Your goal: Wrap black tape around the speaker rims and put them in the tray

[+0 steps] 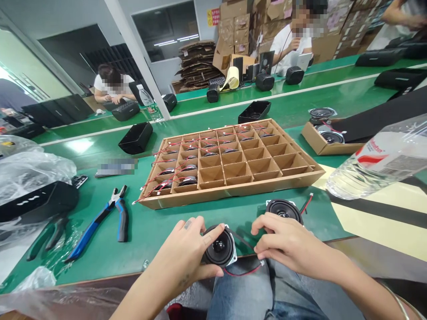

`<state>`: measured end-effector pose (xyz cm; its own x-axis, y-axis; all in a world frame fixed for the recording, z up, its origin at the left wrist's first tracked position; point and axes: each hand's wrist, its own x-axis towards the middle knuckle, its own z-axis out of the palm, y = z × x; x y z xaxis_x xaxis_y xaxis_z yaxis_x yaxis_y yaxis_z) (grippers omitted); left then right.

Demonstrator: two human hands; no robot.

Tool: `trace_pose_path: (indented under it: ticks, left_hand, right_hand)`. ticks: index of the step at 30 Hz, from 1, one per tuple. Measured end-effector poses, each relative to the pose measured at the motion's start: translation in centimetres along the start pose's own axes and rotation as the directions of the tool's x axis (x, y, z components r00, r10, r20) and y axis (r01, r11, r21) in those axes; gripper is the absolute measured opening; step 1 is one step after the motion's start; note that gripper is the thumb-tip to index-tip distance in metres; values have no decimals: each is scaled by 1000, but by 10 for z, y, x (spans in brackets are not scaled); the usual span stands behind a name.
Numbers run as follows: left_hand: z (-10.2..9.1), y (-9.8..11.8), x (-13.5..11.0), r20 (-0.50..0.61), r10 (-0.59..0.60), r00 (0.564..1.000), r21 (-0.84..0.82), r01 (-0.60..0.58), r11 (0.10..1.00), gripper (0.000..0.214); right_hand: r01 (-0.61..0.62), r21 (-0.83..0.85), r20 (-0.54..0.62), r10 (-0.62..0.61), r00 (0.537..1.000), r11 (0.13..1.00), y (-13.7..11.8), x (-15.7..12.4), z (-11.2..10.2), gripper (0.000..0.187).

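My left hand [191,251] is closed around a small round speaker [220,245] with a black cone and a metal frame, at the table's front edge. A thin black strip [243,240] runs from the speaker's upper right rim to the fingertips of my right hand [283,242], which pinch its far end. The speaker's red and black wire [245,272] loops below, and its white plug [262,263] is close to my right fingertips. Behind my right hand lies a second speaker [283,209], partly covered by the hand, with its own wire [307,203] to the right.
Ahead stands a divided cardboard tray [233,192] with several speakers in its left and back cells. Blue-handled pliers [96,226] lie left, near green-handled cutters [50,235]. A water bottle [376,160] is at right. Black housings [136,138] stand behind; other people work across the green benches.
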<state>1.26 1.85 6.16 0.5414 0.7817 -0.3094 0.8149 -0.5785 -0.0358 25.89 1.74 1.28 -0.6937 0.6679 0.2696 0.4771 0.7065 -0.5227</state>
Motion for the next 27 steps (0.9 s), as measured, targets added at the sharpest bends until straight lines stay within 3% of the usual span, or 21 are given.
trace_pose_path:
  ticks: [13,18,22,24,27]
  left_hand:
    - [6,15,-1,-69,-37,997,197,50,979,73]
    - [16,20,-3,-136,-50,989,260,84,962,71]
    - [23,34,2,-233,-163,959,289,228,930,80]
    - [20,38,5,-204,-252,946,262,300,917,90]
    - [9,32,4,-31,-300,953,117,302,946,108]
  right_hand:
    - [63,-43,-47,-65,997,997,-15,4,11,16]
    - [81,-69,-59,-85,995,994,-15,7,10,17]
    - [80,-112,-154,-97,983,990,-4,25,3,16]
    - [60,-101,-180,-78,981,993,3,37,0,13]
    - [33,-6,-167,-33,985,999,9,52,-3,7]
